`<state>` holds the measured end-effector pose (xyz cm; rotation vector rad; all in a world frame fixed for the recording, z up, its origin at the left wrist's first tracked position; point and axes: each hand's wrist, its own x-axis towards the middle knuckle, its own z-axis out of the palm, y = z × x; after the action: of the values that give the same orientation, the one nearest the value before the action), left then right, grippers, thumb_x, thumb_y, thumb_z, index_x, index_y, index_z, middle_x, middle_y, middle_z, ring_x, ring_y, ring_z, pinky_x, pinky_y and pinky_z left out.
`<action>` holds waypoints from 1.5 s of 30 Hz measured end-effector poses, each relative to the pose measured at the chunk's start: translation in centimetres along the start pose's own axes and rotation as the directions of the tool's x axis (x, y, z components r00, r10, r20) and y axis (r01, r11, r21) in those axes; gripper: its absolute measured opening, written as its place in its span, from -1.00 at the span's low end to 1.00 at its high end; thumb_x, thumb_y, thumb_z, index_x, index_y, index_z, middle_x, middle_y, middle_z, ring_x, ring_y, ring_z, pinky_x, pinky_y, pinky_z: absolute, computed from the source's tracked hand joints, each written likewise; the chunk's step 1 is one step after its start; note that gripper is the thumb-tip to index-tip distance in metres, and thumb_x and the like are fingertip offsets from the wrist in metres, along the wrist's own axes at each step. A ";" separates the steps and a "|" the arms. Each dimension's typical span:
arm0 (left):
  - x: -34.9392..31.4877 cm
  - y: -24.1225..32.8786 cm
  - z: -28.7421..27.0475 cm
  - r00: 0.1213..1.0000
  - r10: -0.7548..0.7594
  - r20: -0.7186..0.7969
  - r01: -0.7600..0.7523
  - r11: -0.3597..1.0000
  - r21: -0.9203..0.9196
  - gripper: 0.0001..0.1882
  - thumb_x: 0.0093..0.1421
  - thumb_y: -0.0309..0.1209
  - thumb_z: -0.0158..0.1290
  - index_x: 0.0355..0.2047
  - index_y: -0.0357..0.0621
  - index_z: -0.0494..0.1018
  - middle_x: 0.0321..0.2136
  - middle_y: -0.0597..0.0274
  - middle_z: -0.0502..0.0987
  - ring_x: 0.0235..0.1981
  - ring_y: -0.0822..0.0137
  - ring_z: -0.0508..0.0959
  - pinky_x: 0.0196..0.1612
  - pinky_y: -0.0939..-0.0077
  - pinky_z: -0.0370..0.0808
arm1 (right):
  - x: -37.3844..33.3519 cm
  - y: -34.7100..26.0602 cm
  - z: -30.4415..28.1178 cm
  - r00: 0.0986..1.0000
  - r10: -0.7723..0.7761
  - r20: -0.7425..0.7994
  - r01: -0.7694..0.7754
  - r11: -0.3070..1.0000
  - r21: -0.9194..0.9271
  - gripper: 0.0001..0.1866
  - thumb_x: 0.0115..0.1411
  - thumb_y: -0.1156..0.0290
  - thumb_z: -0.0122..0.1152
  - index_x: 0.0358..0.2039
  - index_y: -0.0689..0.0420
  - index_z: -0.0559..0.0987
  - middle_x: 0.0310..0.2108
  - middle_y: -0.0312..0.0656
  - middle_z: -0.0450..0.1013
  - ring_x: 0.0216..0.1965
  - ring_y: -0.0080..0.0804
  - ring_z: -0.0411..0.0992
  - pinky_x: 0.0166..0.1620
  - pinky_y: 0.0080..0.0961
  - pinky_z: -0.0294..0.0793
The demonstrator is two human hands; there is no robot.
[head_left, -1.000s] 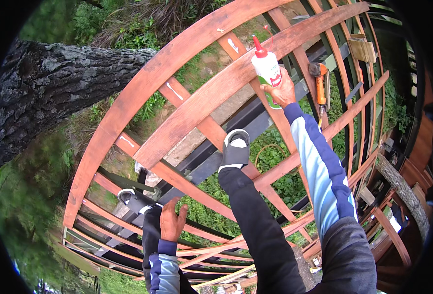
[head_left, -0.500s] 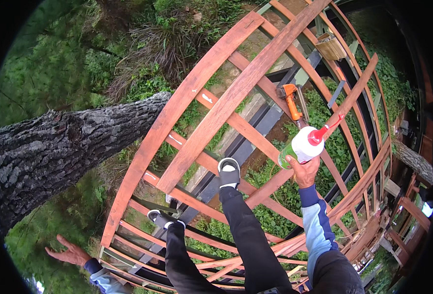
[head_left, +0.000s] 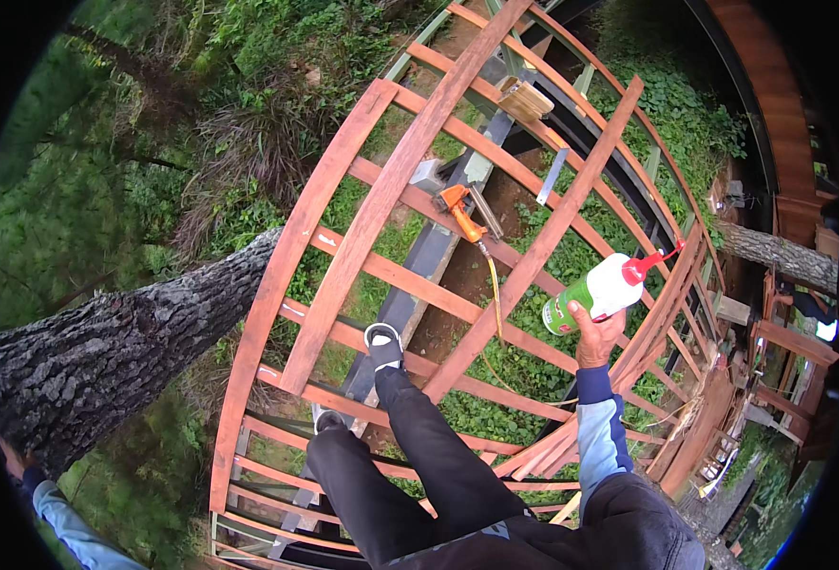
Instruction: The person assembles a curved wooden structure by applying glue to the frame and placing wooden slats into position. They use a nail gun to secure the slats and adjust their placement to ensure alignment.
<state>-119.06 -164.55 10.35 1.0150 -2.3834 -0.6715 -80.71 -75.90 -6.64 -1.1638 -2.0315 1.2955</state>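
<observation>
My right hand (head_left: 598,340) is wrapped round a glue bottle (head_left: 602,290), white with a green label, held tilted so its red nozzle points up to the right. Below it lie reddish wooden slats (head_left: 418,290) in an open grid. Out at the left rim, my left hand (head_left: 11,461) is against or just beside the rough tree trunk (head_left: 134,347); contact is unclear and its fingers are mostly lost in the dark edge. An orange nail gun (head_left: 461,211) with a yellow hose rests on the slats in front of me, out of either hand's reach.
My feet in dark sandals (head_left: 383,344) stand on the frame, with wide gaps between slats showing plants and soil below. A loose plank (head_left: 405,161) crosses the slats. Farther off are a wooden block (head_left: 524,99) and a flat metal strip (head_left: 553,177). Stacked boards (head_left: 709,432) lie at right.
My left hand has moved left to the trunk from where it was spread in the air. The view has shifted, and the glue bottle, still in my right hand, tilts more to the right.
</observation>
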 end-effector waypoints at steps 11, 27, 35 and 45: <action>3.1 2.0 1.2 0.984 -0.082 0.158 0.107 0.982 -0.156 -0.20 0.01 -0.04 0.29 0.05 -0.46 0.33 0.08 -0.13 0.40 -0.06 0.07 0.51 0.06 0.11 0.49 | 0.2 -6.2 -2.4 0.993 -0.015 -0.117 0.025 0.996 0.081 -0.26 -0.11 0.47 0.50 0.09 0.26 0.33 -0.08 -0.14 0.44 -0.08 -0.35 0.45 0.03 -0.39 0.44; 0.4 -0.9 -0.4 0.967 -0.251 0.053 0.249 0.968 0.030 -0.22 0.06 -0.09 0.26 0.07 -0.56 0.35 0.09 -0.11 0.42 -0.03 0.05 0.51 0.10 0.10 0.46 | 17.6 -9.5 6.0 0.995 -0.104 -0.001 0.103 0.989 0.109 -0.36 -0.07 0.47 0.47 0.02 0.26 0.38 -0.13 -0.16 0.45 -0.12 -0.38 0.46 -0.01 -0.41 0.45; -7.7 -1.6 -1.4 0.991 -0.099 -0.091 0.134 0.736 0.663 0.16 -0.11 0.28 0.22 0.23 -0.48 0.17 0.12 -0.27 0.37 0.10 -0.09 0.43 0.18 0.14 0.34 | 28.2 -16.3 5.7 0.982 -0.177 0.066 0.168 0.979 0.119 -0.35 -0.08 0.43 0.49 0.01 0.28 0.37 -0.11 -0.11 0.47 -0.11 -0.37 0.48 0.00 -0.41 0.46; -24.0 16.5 18.6 0.882 0.144 0.449 -0.331 0.867 0.372 -0.14 0.11 0.13 0.15 0.23 -0.27 0.26 0.18 -0.20 0.31 0.17 -0.06 0.35 0.22 0.24 0.23 | 35.9 -18.6 1.0 0.986 -0.155 0.063 0.153 0.988 0.034 -0.36 -0.07 0.47 0.46 0.03 0.27 0.38 -0.10 -0.14 0.45 -0.10 -0.38 0.46 0.00 -0.41 0.44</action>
<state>-123.61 -131.72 0.42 0.7623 -3.0669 -0.2635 -108.29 -49.82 7.44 -0.9420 -2.0968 1.2968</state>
